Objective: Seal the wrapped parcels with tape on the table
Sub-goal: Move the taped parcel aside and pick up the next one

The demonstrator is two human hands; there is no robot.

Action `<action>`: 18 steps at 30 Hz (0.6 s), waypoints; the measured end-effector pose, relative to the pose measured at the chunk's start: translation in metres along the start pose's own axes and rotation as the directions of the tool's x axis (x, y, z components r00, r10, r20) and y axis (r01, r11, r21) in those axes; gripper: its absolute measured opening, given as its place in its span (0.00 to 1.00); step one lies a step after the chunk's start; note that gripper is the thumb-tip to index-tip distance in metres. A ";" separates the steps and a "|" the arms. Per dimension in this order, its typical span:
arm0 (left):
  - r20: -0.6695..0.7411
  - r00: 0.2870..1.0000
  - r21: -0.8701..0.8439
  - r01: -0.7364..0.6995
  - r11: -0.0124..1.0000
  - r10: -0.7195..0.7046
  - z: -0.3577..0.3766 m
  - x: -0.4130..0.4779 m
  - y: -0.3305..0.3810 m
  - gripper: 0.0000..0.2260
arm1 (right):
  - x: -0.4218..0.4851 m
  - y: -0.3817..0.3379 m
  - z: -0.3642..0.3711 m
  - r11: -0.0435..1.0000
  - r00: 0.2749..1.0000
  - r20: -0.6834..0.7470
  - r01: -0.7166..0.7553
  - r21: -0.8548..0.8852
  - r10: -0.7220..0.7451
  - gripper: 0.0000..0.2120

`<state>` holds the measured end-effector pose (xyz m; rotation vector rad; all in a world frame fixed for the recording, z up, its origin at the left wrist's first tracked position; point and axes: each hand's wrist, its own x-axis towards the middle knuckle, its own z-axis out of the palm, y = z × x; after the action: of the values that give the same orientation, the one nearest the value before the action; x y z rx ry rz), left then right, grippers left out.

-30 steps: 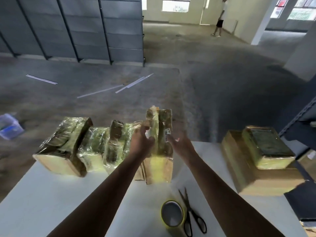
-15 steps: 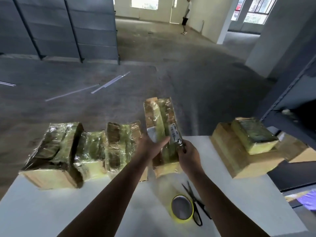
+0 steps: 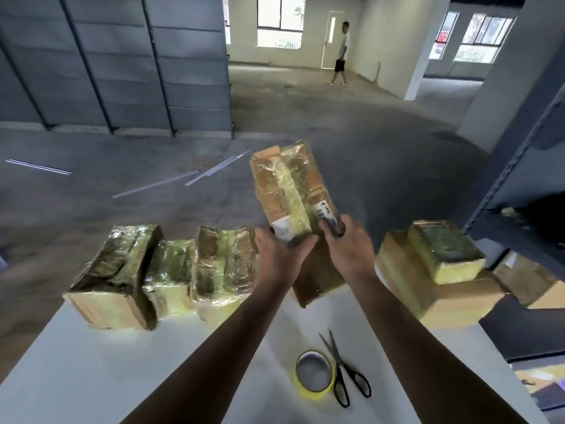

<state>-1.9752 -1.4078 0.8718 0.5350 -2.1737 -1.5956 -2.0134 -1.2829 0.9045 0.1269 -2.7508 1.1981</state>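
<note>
Both hands grip a film-wrapped parcel point(image 3: 290, 197) tilted above the white table point(image 3: 91, 368): left hand point(image 3: 279, 255) curls under its near end, right hand point(image 3: 348, 246) clasps the labelled side; yellow tape roll point(image 3: 315, 374) and scissors point(image 3: 345, 374) lie nearer

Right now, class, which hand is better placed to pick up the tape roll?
Probably left. The left hand and right hand both grip the tilted parcel, but the scissors lie right of the yellow tape roll, in the right hand's way.

Daylight from far windows point(image 3: 279, 21), wide-angle edge warp
</note>
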 end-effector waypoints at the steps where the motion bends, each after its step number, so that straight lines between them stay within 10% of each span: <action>1: 0.013 1.000 -0.011 0.004 1.000 -0.003 -0.002 0.000 0.000 0.40 | 0.000 0.001 -0.006 0.999 1.000 -0.003 0.027 -0.018 -0.027 0.22; 7: -0.083 0.995 -0.187 -0.066 0.980 0.051 -0.048 -0.019 0.038 0.27 | -0.005 -0.001 -0.041 0.980 0.981 0.049 0.192 -0.047 -0.190 0.15; 11: -0.269 0.946 -0.086 -0.213 0.973 0.183 -0.099 -0.024 0.058 0.31 | -0.002 -0.003 -0.061 0.940 0.931 0.139 0.341 0.003 -0.338 0.10; 18: -0.371 0.902 0.028 -0.228 0.973 0.222 -0.142 -0.056 0.053 0.10 | -0.003 -0.026 -0.070 0.849 0.766 0.413 0.528 0.034 -0.493 0.10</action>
<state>-1.8577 -1.4782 0.9571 0.5126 -1.8598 -1.2695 -2.0008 -1.2496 0.9698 1.1657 -2.7831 0.9757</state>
